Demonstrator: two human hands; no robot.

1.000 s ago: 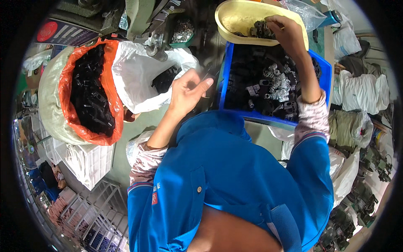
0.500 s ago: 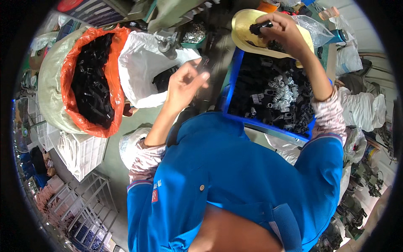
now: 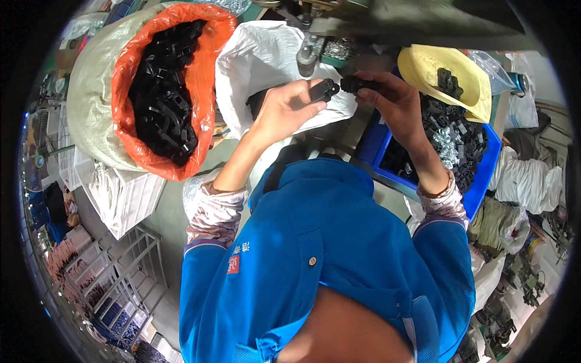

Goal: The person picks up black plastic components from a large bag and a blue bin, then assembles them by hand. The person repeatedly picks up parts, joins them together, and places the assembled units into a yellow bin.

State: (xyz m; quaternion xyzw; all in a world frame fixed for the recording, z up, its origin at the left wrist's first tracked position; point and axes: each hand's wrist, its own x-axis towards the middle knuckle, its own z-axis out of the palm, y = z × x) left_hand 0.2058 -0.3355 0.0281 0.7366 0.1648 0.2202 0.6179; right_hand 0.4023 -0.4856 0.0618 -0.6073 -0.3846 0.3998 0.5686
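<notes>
Near the white bag (image 3: pixel 257 51): forearms (image 3: pixel 239 166) angled inward.
Left hand (image 3: pixel 287 113) pinches a black block (image 3: pixel 321 91) between thumb and fingers; right hand (image 3: pixel 393 106) grips a second black part (image 3: pixel 349 85) just beside it.

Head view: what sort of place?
Likely a factory workshop: an orange-lined sack of black parts, a blue bin of small dark and silvery pieces, and a yellow tub with dark contents.
</notes>
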